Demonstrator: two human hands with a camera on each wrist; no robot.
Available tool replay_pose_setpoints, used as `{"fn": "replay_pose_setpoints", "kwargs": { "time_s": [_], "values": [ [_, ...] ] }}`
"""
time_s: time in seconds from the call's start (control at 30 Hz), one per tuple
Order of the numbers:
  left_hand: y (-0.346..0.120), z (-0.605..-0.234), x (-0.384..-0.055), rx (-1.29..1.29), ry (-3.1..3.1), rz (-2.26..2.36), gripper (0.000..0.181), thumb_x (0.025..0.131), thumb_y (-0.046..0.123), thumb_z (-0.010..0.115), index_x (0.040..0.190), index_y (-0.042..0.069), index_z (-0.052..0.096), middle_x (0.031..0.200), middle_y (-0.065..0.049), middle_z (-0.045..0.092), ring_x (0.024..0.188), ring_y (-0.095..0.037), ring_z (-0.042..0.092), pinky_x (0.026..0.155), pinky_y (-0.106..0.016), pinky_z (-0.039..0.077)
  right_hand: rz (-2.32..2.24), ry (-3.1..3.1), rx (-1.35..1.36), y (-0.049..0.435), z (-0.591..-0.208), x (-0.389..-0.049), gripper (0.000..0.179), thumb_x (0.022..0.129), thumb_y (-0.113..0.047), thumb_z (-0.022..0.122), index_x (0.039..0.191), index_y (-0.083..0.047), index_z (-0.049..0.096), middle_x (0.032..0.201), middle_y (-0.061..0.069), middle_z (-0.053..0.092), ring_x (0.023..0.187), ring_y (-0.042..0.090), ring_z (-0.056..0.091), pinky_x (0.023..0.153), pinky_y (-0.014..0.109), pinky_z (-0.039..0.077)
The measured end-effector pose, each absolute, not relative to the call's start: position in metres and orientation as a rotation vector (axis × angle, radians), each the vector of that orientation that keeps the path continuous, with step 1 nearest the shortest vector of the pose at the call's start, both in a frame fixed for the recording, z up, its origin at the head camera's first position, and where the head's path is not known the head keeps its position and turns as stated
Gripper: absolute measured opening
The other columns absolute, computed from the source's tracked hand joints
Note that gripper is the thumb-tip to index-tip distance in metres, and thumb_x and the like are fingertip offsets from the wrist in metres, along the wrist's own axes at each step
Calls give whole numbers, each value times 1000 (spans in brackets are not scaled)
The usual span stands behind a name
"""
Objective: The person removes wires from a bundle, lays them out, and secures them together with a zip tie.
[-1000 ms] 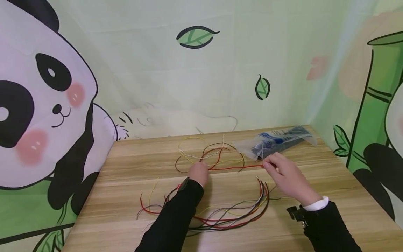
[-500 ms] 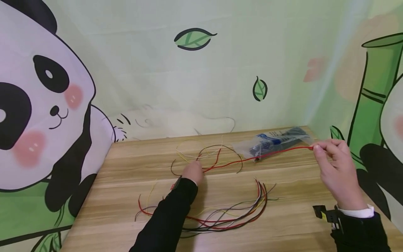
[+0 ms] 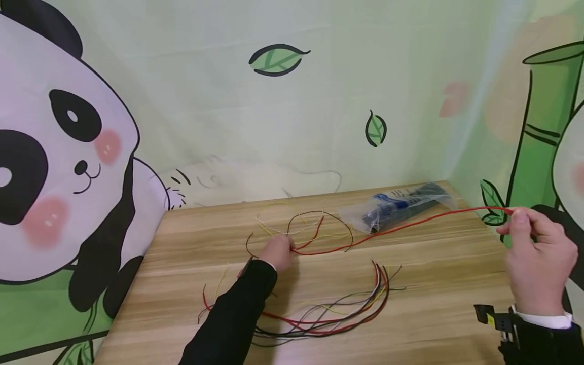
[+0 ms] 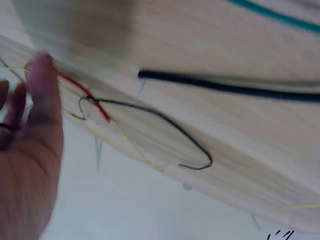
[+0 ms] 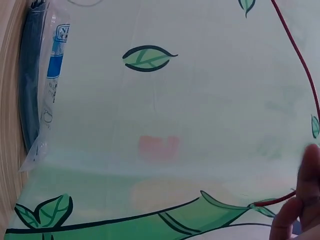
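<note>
Pinching a red wire (image 3: pixel 401 227) close to one end, the right hand (image 3: pixel 543 258) is raised, and a short tip pokes out past its fingers in the right wrist view. From that hand the wire runs leftward in a slack, dipping curve, passing in front of a clear plastic bag (image 3: pixel 392 205) with dark contents, and reaches the left hand (image 3: pixel 276 253). The left hand is low at the table (image 3: pixel 429 314); whether its fingers close on the wire or only press there cannot be told. Just beyond and to the right of the left hand lie loose loops, among them a dark wire (image 3: pixel 315 211), a yellow one, a white one and a short red length. Nearer the person than the left hand, running under its sleeve and out to the right, is a curved bundle of wires (image 3: pixel 315 332), mostly red and black, well apart from the right hand.
</note>
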State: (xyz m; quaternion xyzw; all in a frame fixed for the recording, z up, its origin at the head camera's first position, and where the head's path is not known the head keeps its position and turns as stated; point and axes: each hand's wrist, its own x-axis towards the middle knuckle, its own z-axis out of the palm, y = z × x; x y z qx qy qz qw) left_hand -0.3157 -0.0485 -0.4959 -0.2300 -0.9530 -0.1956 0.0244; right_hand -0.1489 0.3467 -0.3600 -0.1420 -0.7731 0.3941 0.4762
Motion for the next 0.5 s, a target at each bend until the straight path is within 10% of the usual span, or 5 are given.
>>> {"fn": "replay_pose_setpoints", "kwargs": {
  "time_s": [0.27,0.5],
  "values": [
    [-79,-451,-276,-918,-3024,-975,19,87,-6,54,100,0,67,87,-5,64,78,-16,60,69,-30,50,1623,-1625,-313,341,-368,-152,22,95,-17,59,100,3,67,86,2,68,72,13,57,71,16,46],
    [-124,-415,-224,-452,-2858,-1489,17,97,9,52,103,6,68,86,-6,66,72,-20,64,62,-30,53,2004,-1705,-55,336,-390,-149,36,96,-14,54,130,-5,46,91,4,69,69,14,59,61,19,50]
  ]
}}
